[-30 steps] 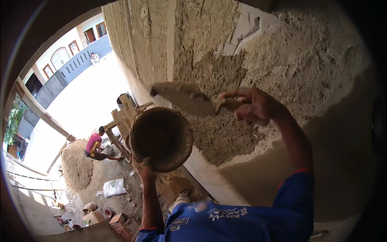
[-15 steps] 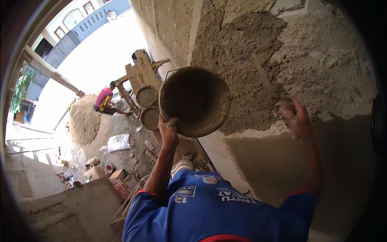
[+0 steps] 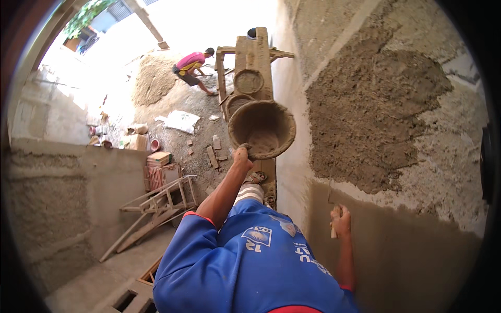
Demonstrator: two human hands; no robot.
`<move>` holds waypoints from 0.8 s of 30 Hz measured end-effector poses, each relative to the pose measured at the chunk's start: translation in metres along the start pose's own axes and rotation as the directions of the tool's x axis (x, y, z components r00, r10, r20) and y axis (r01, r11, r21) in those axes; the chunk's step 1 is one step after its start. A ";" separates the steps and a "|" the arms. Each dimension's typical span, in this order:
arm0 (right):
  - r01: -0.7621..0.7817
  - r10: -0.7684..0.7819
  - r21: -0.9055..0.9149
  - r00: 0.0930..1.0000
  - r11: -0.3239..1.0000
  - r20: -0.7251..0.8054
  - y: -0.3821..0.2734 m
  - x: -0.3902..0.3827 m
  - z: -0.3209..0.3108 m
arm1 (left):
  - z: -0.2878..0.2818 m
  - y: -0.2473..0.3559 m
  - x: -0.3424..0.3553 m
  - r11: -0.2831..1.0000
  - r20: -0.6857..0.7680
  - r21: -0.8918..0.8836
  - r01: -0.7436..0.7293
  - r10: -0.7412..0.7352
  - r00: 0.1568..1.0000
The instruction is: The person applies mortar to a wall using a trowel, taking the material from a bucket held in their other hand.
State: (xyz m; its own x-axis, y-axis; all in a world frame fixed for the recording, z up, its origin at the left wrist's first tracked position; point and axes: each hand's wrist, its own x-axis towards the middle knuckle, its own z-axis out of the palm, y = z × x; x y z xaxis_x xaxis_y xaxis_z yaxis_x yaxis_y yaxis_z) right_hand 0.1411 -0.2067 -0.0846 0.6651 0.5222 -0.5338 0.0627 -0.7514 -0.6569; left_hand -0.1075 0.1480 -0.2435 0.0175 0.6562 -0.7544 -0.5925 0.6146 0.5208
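Note:
My left hand [image 3: 241,156] is closed on the near rim of a mortar-caked bucket [image 3: 284,122]. The bucket hangs out ahead of me, tilted so its mouth faces me, with a little grey mortar at its bottom. My right hand [image 3: 342,220] is wrapped round the wooden handle of a trowel [image 3: 333,230] at the wall on my right. Its thin blade, seen nearly edge-on, points up beside the lower edge of a rough patch of wet mortar [image 3: 370,115]. Smoother, damp-looking plaster [image 3: 396,255] lies below that patch.
A plank bench [image 3: 253,55] with two mortar-filled round tubs [image 3: 248,81] stands ahead. Beyond it, a person in a pink top [image 3: 192,62] bends by a sand heap [image 3: 152,78]. Bricks, a white sack [image 3: 181,121] and a wooden frame [image 3: 164,203] lie to the left.
The view has turned. The bucket has moved farther out from me and tipped, showing its bottom. My right hand has come lower and nearer my body, with the trowel now plainer to see.

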 end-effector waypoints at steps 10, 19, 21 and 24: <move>-0.112 0.194 -0.398 0.966 0.911 0.171 0.115 -0.021 0.037 | -0.218 -0.003 0.008 0.957 -0.744 -0.285 -0.062 -0.180 0.644; -0.197 0.324 -0.554 0.936 0.809 0.140 0.103 0.046 0.046 | -0.289 -0.027 0.089 0.962 -0.829 -0.268 -0.062 -0.197 0.524; -0.240 0.381 -0.579 0.915 0.779 0.133 0.083 0.066 0.055 | -0.290 -0.025 0.118 0.956 -0.834 -0.285 -0.064 -0.214 0.509; -0.222 0.414 -0.604 0.888 0.766 0.198 0.045 0.099 0.072 | -0.322 -0.036 0.183 0.954 -0.828 -0.294 -0.062 -0.222 0.514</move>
State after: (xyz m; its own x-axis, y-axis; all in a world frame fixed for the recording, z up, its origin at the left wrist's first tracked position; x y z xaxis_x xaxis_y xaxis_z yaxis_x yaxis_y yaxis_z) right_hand 0.1557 -0.1601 -0.2055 0.4693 0.2328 -0.8518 0.3494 -0.9349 -0.0630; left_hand -0.3420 0.1050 -0.5285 -0.5268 -0.1615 -0.8345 -0.8028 0.4171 0.4261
